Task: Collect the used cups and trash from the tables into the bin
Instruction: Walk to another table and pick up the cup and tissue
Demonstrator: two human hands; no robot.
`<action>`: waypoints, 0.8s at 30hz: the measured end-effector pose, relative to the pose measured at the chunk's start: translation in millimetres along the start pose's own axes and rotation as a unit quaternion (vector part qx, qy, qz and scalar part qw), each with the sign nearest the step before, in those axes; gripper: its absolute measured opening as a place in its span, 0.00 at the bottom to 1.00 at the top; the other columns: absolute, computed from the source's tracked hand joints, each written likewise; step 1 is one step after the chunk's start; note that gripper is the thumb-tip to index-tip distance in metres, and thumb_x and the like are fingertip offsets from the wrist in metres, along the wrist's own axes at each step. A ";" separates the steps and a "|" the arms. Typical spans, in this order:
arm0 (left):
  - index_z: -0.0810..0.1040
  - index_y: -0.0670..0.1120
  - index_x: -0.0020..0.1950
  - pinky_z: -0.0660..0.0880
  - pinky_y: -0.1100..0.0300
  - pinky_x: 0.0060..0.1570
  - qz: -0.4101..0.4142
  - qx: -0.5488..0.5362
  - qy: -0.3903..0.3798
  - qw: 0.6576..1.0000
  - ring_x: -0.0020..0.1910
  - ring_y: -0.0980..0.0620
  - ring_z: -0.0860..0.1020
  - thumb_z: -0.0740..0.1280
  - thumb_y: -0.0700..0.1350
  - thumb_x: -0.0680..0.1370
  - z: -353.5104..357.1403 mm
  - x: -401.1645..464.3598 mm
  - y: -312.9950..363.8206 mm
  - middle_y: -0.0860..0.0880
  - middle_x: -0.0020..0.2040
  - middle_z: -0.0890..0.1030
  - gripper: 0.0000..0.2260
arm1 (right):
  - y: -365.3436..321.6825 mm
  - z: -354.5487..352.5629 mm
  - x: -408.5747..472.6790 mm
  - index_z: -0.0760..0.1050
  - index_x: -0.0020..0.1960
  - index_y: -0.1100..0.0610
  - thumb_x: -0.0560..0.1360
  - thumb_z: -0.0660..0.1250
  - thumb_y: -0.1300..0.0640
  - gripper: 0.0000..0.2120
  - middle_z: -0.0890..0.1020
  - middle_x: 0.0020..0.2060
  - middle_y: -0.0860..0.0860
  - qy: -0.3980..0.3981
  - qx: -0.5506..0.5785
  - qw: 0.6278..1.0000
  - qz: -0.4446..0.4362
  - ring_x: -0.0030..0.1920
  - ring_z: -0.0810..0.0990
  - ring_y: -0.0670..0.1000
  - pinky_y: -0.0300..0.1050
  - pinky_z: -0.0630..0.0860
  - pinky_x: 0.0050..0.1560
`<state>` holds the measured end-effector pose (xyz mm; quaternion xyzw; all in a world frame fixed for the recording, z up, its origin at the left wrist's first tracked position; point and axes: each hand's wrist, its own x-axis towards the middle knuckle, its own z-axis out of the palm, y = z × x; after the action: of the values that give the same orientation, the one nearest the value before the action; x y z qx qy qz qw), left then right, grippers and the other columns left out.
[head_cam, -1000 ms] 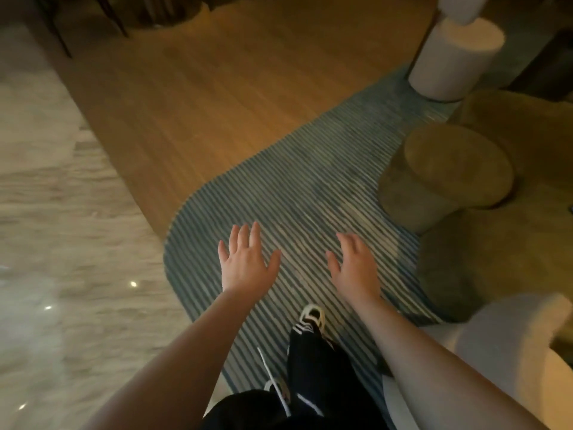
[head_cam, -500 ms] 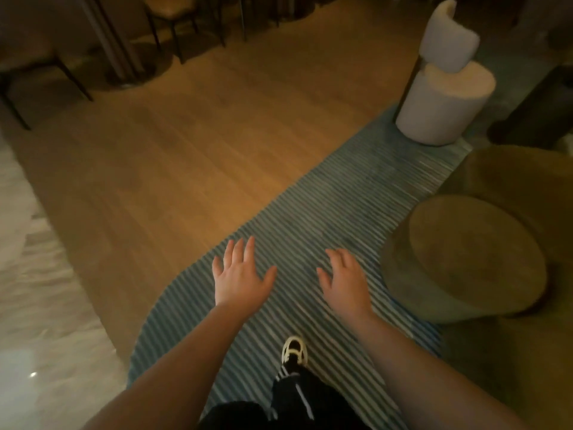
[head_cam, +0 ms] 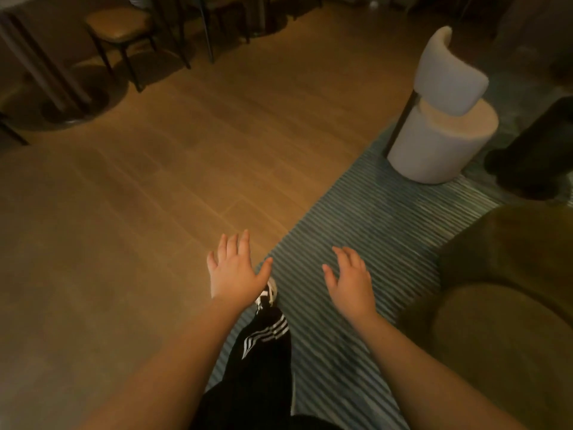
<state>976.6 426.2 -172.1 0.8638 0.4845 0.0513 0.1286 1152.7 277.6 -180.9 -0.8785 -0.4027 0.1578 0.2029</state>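
Fingers spread and slack on both hands — left hand [head_cam: 234,273] and right hand [head_cam: 349,280] held palm-down out front, gripping nothing. No cup, no trash, no bin anywhere in view; cannot tell where they lie from here.

Judged step: walking to the next table, empty-handed. To do it well:

- Wood floor [head_cam: 186,156] ahead and left, wide and bare — best lane for walking.
- Striped rug [head_cam: 366,231] running up to the right; edge crosses right under the leading shoe [head_cam: 269,293], so lift the foot clear, no shuffling.
- Olive pouf [head_cam: 502,342] close on the right, low and easy to clip with a shin; pass wide.
- White chair [head_cam: 440,125] farther up the rug, upright; steer left of it.
- Brown stool [head_cam: 119,24] and dark table legs at the far top, dim and blurred — likely the next place to scan for cups.

Keep head up to find the table surfaces, hands loose and ready — one for cups, the other for loose scraps.
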 end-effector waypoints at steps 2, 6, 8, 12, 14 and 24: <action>0.53 0.49 0.76 0.52 0.40 0.70 0.005 -0.001 -0.010 1.000 0.76 0.46 0.51 0.48 0.69 0.73 3.1 87.3 2.6 0.45 0.75 0.60 0.37 | -5.5 1.3 79.6 0.63 0.72 0.55 0.80 0.56 0.46 0.23 0.65 0.71 0.54 0.001 0.000 1.000 0.020 0.70 0.63 0.54 0.51 0.63 0.68; 0.56 0.49 0.76 0.54 0.40 0.69 0.031 0.003 -0.010 0.999 0.75 0.45 0.53 0.52 0.67 0.73 -14.4 251.8 12.8 0.44 0.74 0.61 0.36 | -20.1 -17.9 227.7 0.64 0.71 0.57 0.80 0.57 0.47 0.23 0.67 0.70 0.55 0.011 -0.005 0.998 0.066 0.69 0.65 0.55 0.52 0.64 0.67; 0.57 0.48 0.76 0.55 0.41 0.69 0.047 0.008 -0.008 0.999 0.75 0.44 0.54 0.54 0.66 0.74 -25.3 327.0 25.3 0.43 0.74 0.62 0.35 | -24.2 -33.8 291.3 0.64 0.72 0.57 0.80 0.57 0.48 0.23 0.67 0.69 0.56 0.023 -0.006 0.996 0.082 0.69 0.65 0.56 0.53 0.65 0.67; 0.57 0.47 0.75 0.55 0.41 0.69 0.061 -0.003 -0.020 0.998 0.75 0.44 0.54 0.56 0.64 0.75 -33.8 458.1 62.4 0.43 0.74 0.62 0.34 | -24.1 -62.5 403.2 0.64 0.72 0.59 0.80 0.57 0.48 0.23 0.68 0.69 0.57 0.046 0.002 0.994 0.103 0.69 0.66 0.57 0.53 0.65 0.66; 0.57 0.47 0.75 0.55 0.41 0.69 0.078 -0.003 -0.027 0.997 0.75 0.44 0.54 0.55 0.65 0.74 -28.2 517.5 84.6 0.43 0.74 0.63 0.34 | -19.6 -74.1 460.4 0.66 0.71 0.60 0.80 0.59 0.50 0.23 0.69 0.69 0.59 0.061 0.022 0.990 0.122 0.68 0.66 0.59 0.54 0.65 0.66; 0.55 0.48 0.75 0.56 0.40 0.69 0.151 0.018 -0.055 0.987 0.75 0.45 0.53 0.49 0.67 0.74 41.9 851.0 256.7 0.44 0.74 0.61 0.36 | 82.4 -142.3 810.6 0.68 0.69 0.62 0.79 0.61 0.52 0.22 0.71 0.66 0.61 0.101 0.037 0.984 0.141 0.66 0.69 0.60 0.56 0.67 0.65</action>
<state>1644.0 1014.8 -173.4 0.9306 0.3418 0.0140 0.1306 1775.7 821.6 -189.4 -0.9298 -0.2460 0.1099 0.2508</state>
